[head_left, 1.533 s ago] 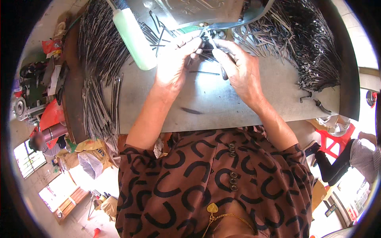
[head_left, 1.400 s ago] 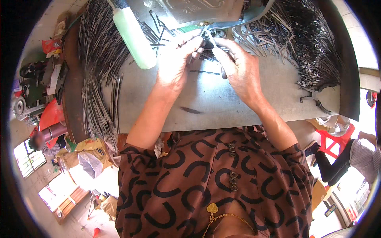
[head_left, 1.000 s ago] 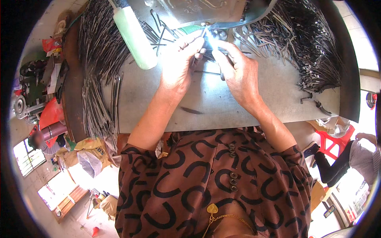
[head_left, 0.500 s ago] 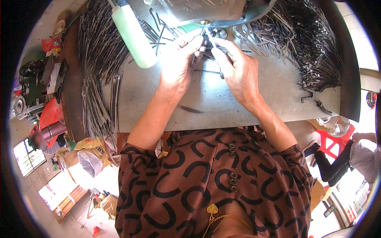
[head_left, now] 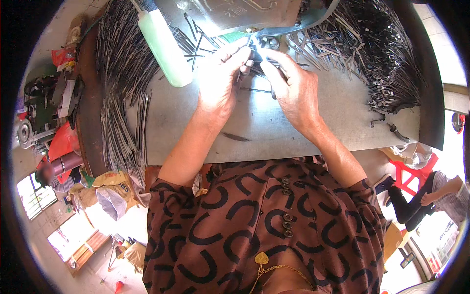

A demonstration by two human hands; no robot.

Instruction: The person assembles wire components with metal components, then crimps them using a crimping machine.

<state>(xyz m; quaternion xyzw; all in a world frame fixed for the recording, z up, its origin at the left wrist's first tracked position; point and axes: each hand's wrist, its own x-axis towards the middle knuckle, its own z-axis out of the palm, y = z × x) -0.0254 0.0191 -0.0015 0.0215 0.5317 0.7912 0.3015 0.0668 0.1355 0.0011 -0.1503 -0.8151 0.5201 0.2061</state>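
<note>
My left hand (head_left: 219,81) is closed in a pinch, and a thin dark strip (head_left: 250,41) shows at its fingertips. My right hand (head_left: 296,85) pinches a slim pale stick (head_left: 258,47), its far tip meeting the strip's end. Strong glare around the fingertips blurs the contact. Both hands are raised over the grey metal tabletop (head_left: 293,139), just short of a metal machine housing (head_left: 245,13). Below the fingers, another dark strip (head_left: 255,89) lies on the table.
Heaps of thin dark strips lie left (head_left: 129,54) and right (head_left: 377,54). A pale green cylinder (head_left: 166,49) on a thin stem hangs left of my hands. A curved dark band (head_left: 308,27) runs beside the housing. Beyond the table's right edge sits another person (head_left: 448,193).
My hands stay almost in place, both still pinching. The pale stick's tip is brighter with glare. At the right, the other person's forearm and hand have moved lower.
</note>
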